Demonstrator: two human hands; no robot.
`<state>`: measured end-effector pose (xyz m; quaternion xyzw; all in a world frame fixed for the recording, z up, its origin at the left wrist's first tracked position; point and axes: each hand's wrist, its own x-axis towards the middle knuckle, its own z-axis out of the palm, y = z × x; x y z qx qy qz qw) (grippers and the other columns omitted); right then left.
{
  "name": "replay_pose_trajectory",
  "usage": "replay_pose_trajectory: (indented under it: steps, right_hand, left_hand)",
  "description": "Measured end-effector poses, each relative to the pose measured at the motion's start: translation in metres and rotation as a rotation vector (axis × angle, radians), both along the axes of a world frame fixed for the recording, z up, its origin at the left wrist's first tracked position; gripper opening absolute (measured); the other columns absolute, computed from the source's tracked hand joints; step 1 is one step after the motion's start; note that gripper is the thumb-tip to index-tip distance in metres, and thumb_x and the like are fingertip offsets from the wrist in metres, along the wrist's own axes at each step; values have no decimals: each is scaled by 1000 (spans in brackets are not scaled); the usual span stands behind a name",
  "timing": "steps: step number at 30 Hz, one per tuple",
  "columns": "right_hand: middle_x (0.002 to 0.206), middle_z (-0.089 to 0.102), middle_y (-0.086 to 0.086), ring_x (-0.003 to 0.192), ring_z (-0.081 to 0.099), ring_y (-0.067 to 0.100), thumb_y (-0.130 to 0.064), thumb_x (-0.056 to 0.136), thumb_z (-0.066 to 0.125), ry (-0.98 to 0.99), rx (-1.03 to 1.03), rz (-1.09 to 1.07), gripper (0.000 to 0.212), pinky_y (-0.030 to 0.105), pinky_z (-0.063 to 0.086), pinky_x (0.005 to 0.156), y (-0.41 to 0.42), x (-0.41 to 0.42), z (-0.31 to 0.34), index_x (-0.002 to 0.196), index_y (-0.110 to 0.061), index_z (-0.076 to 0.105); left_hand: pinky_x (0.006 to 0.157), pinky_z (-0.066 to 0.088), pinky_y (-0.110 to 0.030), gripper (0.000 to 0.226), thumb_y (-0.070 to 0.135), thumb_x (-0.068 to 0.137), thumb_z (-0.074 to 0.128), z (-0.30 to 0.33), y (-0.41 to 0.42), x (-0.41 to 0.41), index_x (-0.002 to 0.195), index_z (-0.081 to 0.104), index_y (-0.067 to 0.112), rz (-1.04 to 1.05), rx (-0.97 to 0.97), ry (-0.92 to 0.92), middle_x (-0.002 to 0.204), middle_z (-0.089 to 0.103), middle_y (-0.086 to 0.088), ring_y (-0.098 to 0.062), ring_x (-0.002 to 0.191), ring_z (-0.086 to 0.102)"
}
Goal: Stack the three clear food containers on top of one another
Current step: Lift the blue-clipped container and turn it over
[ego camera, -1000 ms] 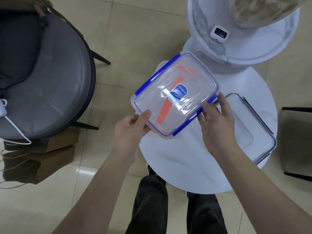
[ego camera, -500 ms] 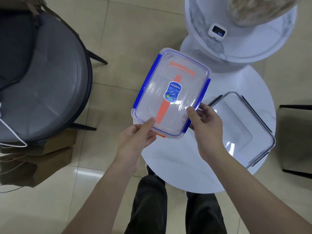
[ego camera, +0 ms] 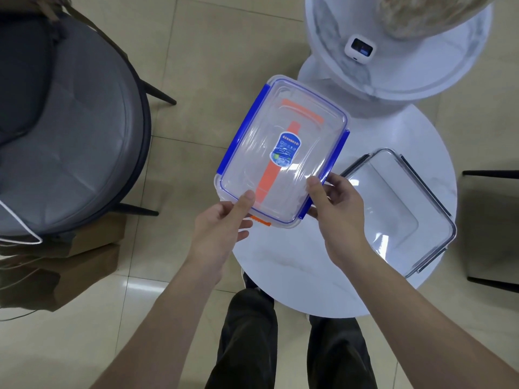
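Observation:
A clear food container with blue clips [ego camera: 283, 147] and a blue label is held in the air over the left edge of the round white table [ego camera: 317, 276]. My left hand [ego camera: 222, 231] grips its near left corner, thumb on the lid. My right hand [ego camera: 337, 209] grips its near right corner. Through it shows an orange-trimmed container [ego camera: 292, 113], with an orange tab poking out at the near edge; whether it rests on the table or is carried along I cannot tell. A clear container with dark grey clips [ego camera: 393, 209] lies on the table to the right.
A grey round padded chair [ego camera: 64, 130] stands on the left, with brown paper bags [ego camera: 67, 265] below it. A higher white marble table [ego camera: 398, 51] with a small white device [ego camera: 359, 49] is at the back. A dark chair frame [ego camera: 491, 228] is at right.
The blue-clipped container has been turned from a diagonal, crosswise lie to lengthwise away from me. My hands shifted to its near corners. The grey-clipped container has not moved.

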<state>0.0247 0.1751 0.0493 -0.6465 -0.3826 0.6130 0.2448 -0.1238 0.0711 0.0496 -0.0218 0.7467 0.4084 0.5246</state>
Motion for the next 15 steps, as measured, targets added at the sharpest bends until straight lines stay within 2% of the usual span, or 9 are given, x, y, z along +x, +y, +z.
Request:
replay_pose_trajectory:
  steps: [4, 9, 13, 15]
  right_hand:
    - [103, 73, 2, 87, 74, 12, -29, 93, 65, 14, -7, -1, 31, 26, 61, 66, -1, 0, -2, 119, -12, 59]
    - [97, 73, -5, 86, 74, 11, -32, 92, 64, 34, -22, -62, 31, 24, 59, 63, -7, -2, -5, 115, -11, 62]
    - [97, 76, 2, 85, 75, 18, -43, 95, 55, 63, -116, -173, 37, 27, 61, 67, -17, 0, -10, 112, -12, 64]
    - [93, 75, 6, 80, 74, 19, -43, 98, 52, 36, -184, -224, 36, 27, 60, 66, -23, 3, -15, 109, -11, 65]
  left_hand:
    - [80, 63, -31, 54, 63, 70, 73, -1, 0, 1, 99, 72, 18, -4, 7, 11, 87, 80, 7, -14, 84, 77]
    - [79, 62, -29, 56, 62, 65, 75, -2, -1, 1, 95, 72, 15, 33, 48, -20, 83, 80, 7, -12, 83, 77]
    - [76, 63, -31, 72, 72, 56, 74, -4, -5, 5, 97, 71, 13, 115, 72, -64, 85, 80, 3, -15, 84, 78]
    - [71, 64, -30, 70, 76, 68, 69, -7, -11, 6, 100, 72, 14, 184, 55, -119, 86, 81, 0, -17, 83, 78]
